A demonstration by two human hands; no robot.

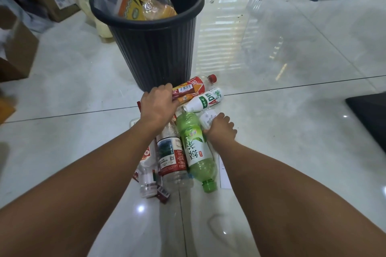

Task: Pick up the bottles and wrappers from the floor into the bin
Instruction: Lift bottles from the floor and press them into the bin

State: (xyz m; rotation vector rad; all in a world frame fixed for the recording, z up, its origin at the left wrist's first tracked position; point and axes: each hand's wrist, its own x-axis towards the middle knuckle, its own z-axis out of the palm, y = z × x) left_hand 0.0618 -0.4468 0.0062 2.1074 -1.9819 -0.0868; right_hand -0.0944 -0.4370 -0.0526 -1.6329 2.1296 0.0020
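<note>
Two bare arms show, with no sleeves. The left hand and the right hand wear no gloves, rings or watch.

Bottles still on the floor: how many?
5: red-capped bottle by the bin, white bottle beside it, green bottle, clear red-labelled bottle, small bottle leftmost. Others may hide under the hands.

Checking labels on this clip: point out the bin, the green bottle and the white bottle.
bin (154,52), head view, ribbed front wall.
green bottle (195,148), head view, label.
white bottle (205,100), head view, label.
</note>
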